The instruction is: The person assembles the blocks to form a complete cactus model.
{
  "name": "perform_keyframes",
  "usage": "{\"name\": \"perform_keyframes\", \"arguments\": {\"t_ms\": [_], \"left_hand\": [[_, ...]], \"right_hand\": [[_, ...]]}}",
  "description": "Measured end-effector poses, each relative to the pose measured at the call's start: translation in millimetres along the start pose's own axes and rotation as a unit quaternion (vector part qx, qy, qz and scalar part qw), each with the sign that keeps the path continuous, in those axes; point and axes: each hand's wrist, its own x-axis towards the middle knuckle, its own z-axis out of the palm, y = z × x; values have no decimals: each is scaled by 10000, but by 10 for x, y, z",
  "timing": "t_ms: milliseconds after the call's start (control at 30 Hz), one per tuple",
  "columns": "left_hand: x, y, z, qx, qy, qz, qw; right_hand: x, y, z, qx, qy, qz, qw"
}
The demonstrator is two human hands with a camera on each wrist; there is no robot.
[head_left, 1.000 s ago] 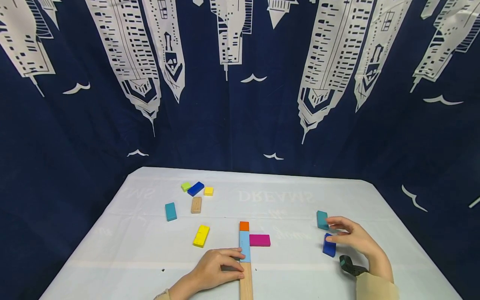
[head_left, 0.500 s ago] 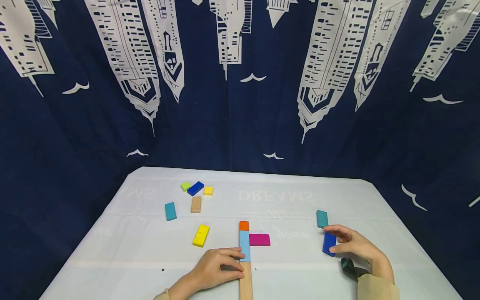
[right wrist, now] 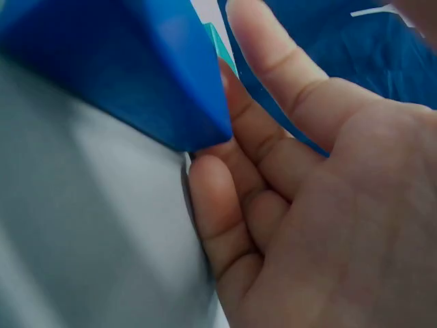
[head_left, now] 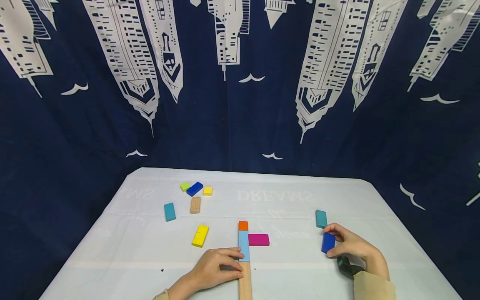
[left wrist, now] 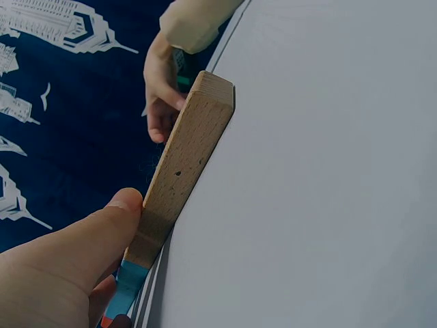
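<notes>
In the head view my left hand (head_left: 219, 267) reaches a row of blocks from the left, fingers slightly bent. Its fingertips touch the light blue block (head_left: 243, 241), and its thumb rests against the long wooden block (left wrist: 188, 150). An orange block (head_left: 243, 226) caps the far end of the row, and a magenta block (head_left: 258, 240) lies against the light blue one's right side. My right hand (head_left: 354, 246) pinches a dark blue block (head_left: 328, 242) end to end between thumb and fingers; the right wrist view shows this block (right wrist: 116, 68) up close. Just beyond lies a teal block (head_left: 321, 218).
Loose on the table's left side are a yellow block (head_left: 200, 236), a second teal block (head_left: 170, 211) and a short wooden block (head_left: 195, 205). Behind them sit a lime block (head_left: 185, 186), another dark blue block (head_left: 195, 189) and a small yellow block (head_left: 208, 191). A white cloth (head_left: 292, 275) covers the table.
My right hand has drawn back from the teal block and closed its thumb and fingers on the dark blue block. The left hand has stayed at the row.
</notes>
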Motion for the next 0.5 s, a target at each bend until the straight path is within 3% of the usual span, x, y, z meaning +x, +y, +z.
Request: {"name": "perform_keyframes", "arguments": {"t_ms": [267,500], "left_hand": [[-11,5,-3,-16,-25,-51,10000],[-11,3,-6,-7,-24,-50,10000]], "right_hand": [[34,-16,7,-58,154,-275,9995],[38,-63,39,-216,220,-52,9995]]}}
